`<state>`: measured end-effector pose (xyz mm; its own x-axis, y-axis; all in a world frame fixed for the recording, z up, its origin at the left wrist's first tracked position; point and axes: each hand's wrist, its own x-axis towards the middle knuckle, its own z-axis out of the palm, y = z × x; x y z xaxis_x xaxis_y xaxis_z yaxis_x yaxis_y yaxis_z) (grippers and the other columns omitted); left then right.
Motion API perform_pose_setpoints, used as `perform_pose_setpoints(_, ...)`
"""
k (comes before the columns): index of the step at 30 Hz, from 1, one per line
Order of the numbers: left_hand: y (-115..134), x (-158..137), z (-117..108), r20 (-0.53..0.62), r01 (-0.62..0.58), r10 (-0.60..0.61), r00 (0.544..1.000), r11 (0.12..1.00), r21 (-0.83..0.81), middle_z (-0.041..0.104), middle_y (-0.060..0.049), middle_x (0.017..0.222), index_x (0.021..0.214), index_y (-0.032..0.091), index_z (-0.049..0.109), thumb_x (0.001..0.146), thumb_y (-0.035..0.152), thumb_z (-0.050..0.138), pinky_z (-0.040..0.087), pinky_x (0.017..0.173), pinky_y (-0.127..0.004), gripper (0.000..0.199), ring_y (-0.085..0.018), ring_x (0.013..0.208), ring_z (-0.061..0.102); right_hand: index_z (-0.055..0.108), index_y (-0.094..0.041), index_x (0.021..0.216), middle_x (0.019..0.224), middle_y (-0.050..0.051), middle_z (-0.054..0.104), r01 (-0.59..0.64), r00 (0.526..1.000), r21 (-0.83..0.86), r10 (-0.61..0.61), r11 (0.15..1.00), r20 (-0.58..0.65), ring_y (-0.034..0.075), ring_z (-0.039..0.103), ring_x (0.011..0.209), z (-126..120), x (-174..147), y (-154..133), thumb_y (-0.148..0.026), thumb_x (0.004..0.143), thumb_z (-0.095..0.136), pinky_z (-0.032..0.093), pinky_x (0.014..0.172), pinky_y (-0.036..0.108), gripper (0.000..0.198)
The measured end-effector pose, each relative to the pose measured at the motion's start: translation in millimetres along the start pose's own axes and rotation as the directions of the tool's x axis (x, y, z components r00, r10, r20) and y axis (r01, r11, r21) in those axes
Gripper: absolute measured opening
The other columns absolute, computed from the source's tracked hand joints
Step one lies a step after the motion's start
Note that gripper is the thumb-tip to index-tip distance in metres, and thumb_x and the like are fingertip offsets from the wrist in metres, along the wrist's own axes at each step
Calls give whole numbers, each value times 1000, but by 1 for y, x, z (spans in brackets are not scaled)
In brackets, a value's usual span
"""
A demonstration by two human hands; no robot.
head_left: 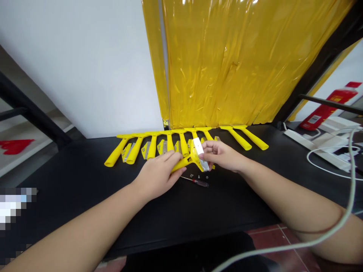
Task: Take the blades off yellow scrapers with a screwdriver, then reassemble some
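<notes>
My left hand (159,175) is wrapped round the grip of a yellow plastic scraper (181,164), its wide head pointing right. With thumb and fingers, my right hand (224,155) pinches a flat silver metal plate (199,149) against that head. Whether the plate is fastened there I cannot tell. Just below, a small screwdriver (200,183) with a clear and red handle lies on the black table, near several tiny screws or nuts (191,175). Behind my hands is a row of yellow scraper handles (137,149), with yellow pieces bearing metal plates (163,147) among them.
Two more yellow handles (239,139) lie at the back right of the black table (170,223). Further right are a white power strip (317,149), a red bottle (330,107) and a white cable (353,177) crossing before my right forearm. A yellow plastic curtain (221,68) hangs behind.
</notes>
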<state>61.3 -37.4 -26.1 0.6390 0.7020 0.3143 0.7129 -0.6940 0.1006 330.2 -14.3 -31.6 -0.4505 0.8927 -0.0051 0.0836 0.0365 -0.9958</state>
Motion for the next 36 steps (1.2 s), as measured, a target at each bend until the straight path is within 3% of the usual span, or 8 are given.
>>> perform_pose_setpoints(7,6,-2,-1,37,-96,97,995,995,-23,68,-6,118,152,29,41,108,33,44,57,79,-37,44,-23,93,71,64,-19,82,68,-3,70,46,998,30,-47,999,51,11,65,57,7,-2,-1,-33,77,90,58,55,24,31)
perform_pose_setpoints(13,11,-3,-3,103,-146,147,984,989,-15,66,-5,109,158,31,43,109,29,38,58,76,-36,49,-21,83,69,64,-19,89,74,-2,70,103,984,0,-102,995,146,12,67,62,11,-4,0,-38,85,85,60,59,26,29)
perform_pose_setpoints(17,7,-2,-4,114,-96,97,989,995,-13,67,-4,106,159,32,43,108,30,40,56,72,-34,51,-21,81,69,67,-20,97,79,1,72,108,994,-163,-106,981,21,14,67,63,-2,-4,-3,-45,93,74,58,59,29,27)
perform_pose_setpoints(21,3,-1,-3,143,-82,83,986,997,-13,68,-3,107,159,34,44,109,31,40,55,72,-34,51,-21,81,69,73,-20,89,81,4,73,208,967,-624,-256,753,14,16,65,70,-12,-4,-4,-29,94,70,53,65,32,10)
perform_pose_setpoints(24,3,-1,-2,165,-75,76,983,997,-9,68,-3,109,159,34,43,109,32,40,55,74,-34,50,-21,83,70,73,-21,85,79,3,72,187,974,-820,-213,541,82,18,62,70,-11,-6,-3,-20,85,78,48,66,32,5)
perform_pose_setpoints(27,3,-1,-3,175,-82,81,981,997,2,68,-3,112,160,34,42,110,32,40,55,75,-33,51,-21,87,70,72,-20,90,87,5,73,99,990,-891,-132,443,44,19,64,77,-5,-7,-2,-14,81,79,47,70,32,12)
perform_pose_setpoints(32,2,1,-4,200,-89,81,976,996,32,68,-3,111,161,33,40,110,32,40,54,74,-33,51,-20,88,70,68,-18,109,94,4,73,20,999,-852,-38,524,0,17,65,79,-2,-9,-4,-10,82,75,48,71,29,30)
perform_pose_setpoints(36,2,1,-5,204,-98,87,975,994,43,68,-2,113,161,34,41,110,32,40,55,73,-33,51,-19,88,71,66,-19,92,80,0,68,-17,1000,-809,9,588,-14,15,60,69,-5,-9,-7,-7,81,70,45,65,29,16)
